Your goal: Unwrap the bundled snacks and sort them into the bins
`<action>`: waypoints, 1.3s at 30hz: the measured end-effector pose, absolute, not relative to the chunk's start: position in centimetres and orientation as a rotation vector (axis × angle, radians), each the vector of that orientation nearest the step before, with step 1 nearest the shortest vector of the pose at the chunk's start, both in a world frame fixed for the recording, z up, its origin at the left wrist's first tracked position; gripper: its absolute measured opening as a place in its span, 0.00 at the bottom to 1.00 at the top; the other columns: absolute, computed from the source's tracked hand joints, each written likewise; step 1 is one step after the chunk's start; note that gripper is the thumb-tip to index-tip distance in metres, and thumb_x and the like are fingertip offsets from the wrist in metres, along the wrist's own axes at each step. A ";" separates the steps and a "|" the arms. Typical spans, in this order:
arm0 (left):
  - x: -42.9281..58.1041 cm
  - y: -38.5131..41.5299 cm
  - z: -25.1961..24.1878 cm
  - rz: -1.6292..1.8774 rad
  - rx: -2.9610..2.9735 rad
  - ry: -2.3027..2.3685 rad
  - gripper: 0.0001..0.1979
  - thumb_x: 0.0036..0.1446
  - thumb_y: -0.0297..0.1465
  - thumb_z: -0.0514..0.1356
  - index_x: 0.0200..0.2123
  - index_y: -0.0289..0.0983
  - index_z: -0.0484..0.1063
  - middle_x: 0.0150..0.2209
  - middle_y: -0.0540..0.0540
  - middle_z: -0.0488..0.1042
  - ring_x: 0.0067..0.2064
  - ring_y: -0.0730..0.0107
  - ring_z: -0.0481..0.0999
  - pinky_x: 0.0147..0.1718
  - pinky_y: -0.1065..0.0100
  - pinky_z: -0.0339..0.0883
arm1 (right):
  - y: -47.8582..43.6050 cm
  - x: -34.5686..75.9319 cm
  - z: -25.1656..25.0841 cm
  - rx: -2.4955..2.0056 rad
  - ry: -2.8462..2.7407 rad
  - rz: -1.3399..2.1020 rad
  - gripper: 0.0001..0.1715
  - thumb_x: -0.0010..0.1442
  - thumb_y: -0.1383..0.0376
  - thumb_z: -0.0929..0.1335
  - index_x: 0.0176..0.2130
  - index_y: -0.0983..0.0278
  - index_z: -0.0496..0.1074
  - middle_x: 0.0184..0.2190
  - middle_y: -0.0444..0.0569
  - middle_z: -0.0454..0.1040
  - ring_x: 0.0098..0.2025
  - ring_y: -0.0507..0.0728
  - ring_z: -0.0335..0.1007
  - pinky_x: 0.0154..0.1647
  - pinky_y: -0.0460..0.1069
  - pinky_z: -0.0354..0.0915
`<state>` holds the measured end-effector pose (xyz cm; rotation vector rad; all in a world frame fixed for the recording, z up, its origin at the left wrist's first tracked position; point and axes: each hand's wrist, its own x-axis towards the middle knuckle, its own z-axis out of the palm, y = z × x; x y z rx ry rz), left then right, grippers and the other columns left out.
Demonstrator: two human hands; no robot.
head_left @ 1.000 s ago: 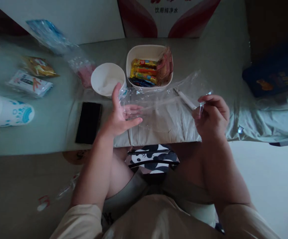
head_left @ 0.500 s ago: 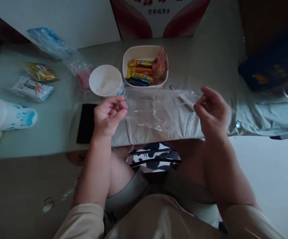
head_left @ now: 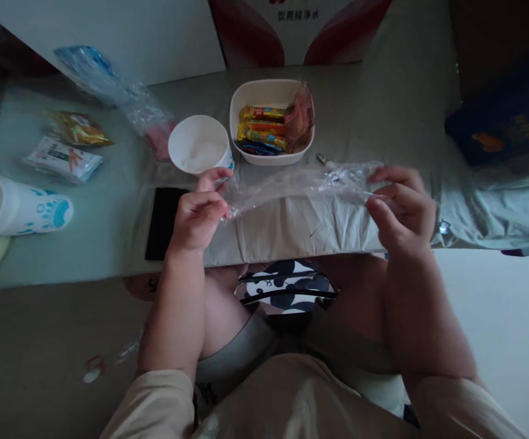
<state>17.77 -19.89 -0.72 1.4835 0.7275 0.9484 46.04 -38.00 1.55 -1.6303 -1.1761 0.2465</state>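
i sat at a pale table [head_left: 95, 225] in dim light, a grey cloth [head_left: 301, 227] spread over its near edge and a red-and-white box [head_left: 255, 36] standing behind. a square bowl [head_left: 242, 97] of snack packets, a round white cup [head_left: 199, 145] and a dark phone [head_left: 164, 222] lay close by. my left hand [head_left: 198, 213] and right hand [head_left: 401, 210] each had fingers pinched shut on an end of a clear plastic bag [head_left: 292, 182], stretched between them just above the cloth.
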 end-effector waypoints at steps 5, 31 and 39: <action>17.9 -20.5 0.2 0.899 1.188 0.619 0.36 0.48 0.57 0.73 0.14 0.37 0.57 0.27 0.48 0.73 0.35 0.68 0.78 0.47 0.59 0.79 | -39.1 45.4 3.0 -1.193 -0.933 1.005 0.26 0.61 0.46 0.74 0.22 0.58 0.69 0.11 0.37 0.63 0.15 0.53 0.66 0.54 0.65 0.76; 20.2 -20.4 -0.6 0.030 1.086 0.925 0.22 0.58 0.49 0.68 0.43 0.36 0.78 0.17 0.51 0.70 0.15 0.74 0.67 0.14 0.75 0.52 | -33.8 39.1 -2.4 -1.179 -0.886 1.796 0.48 0.55 0.65 0.77 0.66 0.60 0.54 0.24 0.32 0.66 0.22 0.47 0.59 0.21 0.43 0.55; 21.1 -19.4 -0.5 0.557 1.000 0.836 0.36 0.64 0.63 0.49 0.52 0.40 0.75 0.38 0.42 0.81 0.40 0.60 0.84 0.32 0.66 0.75 | -33.0 39.4 -3.9 -1.261 -0.791 1.405 0.49 0.52 0.55 0.81 0.64 0.52 0.58 0.28 0.37 0.66 0.26 0.51 0.64 0.27 0.48 0.63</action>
